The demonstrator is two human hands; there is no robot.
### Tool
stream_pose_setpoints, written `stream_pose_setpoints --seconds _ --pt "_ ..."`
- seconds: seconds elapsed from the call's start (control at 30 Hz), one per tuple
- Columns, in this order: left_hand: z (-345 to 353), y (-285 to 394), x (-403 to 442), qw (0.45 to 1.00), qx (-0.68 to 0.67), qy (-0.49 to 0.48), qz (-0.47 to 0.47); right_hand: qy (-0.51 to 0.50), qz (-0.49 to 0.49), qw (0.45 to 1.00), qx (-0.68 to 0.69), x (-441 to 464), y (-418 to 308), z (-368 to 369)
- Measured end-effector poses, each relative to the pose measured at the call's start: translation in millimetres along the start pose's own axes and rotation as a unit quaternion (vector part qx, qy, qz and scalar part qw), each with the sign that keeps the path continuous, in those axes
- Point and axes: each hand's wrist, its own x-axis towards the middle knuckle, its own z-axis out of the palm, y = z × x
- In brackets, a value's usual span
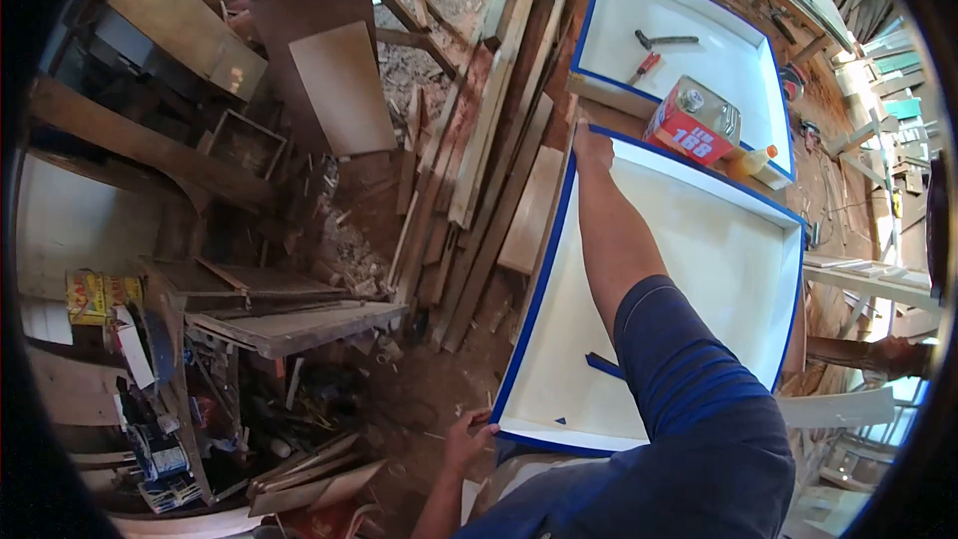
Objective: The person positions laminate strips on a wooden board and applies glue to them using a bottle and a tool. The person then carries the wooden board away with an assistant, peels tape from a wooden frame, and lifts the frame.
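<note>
A shallow white box with blue edging [699, 240] lies open side up in front of me. My right arm reaches across it, and my right hand [594, 148] grips its far left corner with the fingers curled over the blue rim. My left hand [467, 439] holds the near left corner, its fingers at the outer edge. Inside the box lie a blue strip offcut [605, 366] and a small blue scrap [561, 421]. A red-labelled metal can [694, 120] and a bottle with an orange cap [753, 162] stand just beyond the far rim.
A second white box [689, 5] beyond holds a hammer [667, 39] and a red-handled tool [646, 66]. Long timber planks [489, 140] lie to the left. A cluttered wooden stand [289, 324] is at lower left. Another person's arm [868, 354] shows at right.
</note>
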Motion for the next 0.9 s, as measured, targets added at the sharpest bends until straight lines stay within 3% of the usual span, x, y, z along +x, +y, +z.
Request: stream_pose_setpoints --seconds 0.1,0.17,0.23,0.3,0.47,0.53,0.63,0.7,0.77,0.83,0.9 --pt "4.2 -18.1 -7.1 1.000 0.009 0.013 0.011 -0.177 -0.013 0.981 0.077 6.1 12.6 -24.5" --pt "6.6 -14.1 -3.8 1.000 -0.003 0.016 0.023 -0.228 -0.015 0.902 0.365 24.6 71.7 -0.9" --pt "11.2 -22.5 -4.5 0.998 -0.035 0.030 0.033 -0.226 -0.080 0.882 0.406 -14.5 128.7 -29.9" --pt "16.5 -32.1 -2.8 0.996 -0.064 0.046 0.052 -0.207 -0.138 0.914 0.319 -42.6 214.1 -58.6" --pt "24.5 -49.7 6.6 0.989 -0.093 0.054 0.097 -0.181 -0.031 0.944 0.273 -135.2 402.3 -189.9" --pt "18.6 -34.2 5.5 0.994 -0.087 0.035 0.061 -0.157 -0.036 0.965 0.209 -150.0 456.6 -248.8" --pt "9.6 -19.1 2.5 0.994 -0.092 0.037 0.051 -0.111 -0.045 0.965 0.232 -142.9 534.3 -310.1" --pt "-1.5 -57.6 27.1 0.992 -0.085 0.069 0.062 -0.055 -0.098 0.983 0.145 -137.2 564.6 -349.9" --pt "-1.7 -40.1 22.3 0.976 -0.170 0.094 0.099 -0.005 -0.129 0.981 0.147 -130.2 588.0 -381.3" --pt "-0.6 -23.7 11.8 0.977 -0.140 0.139 0.083 0.044 -0.171 0.976 0.129 -125.7 602.2 -407.9" --pt "10.9 -1.9 6.2 0.975 -0.107 0.176 0.089 0.068 -0.155 0.977 0.127 -132.6 598.7 -442.3"
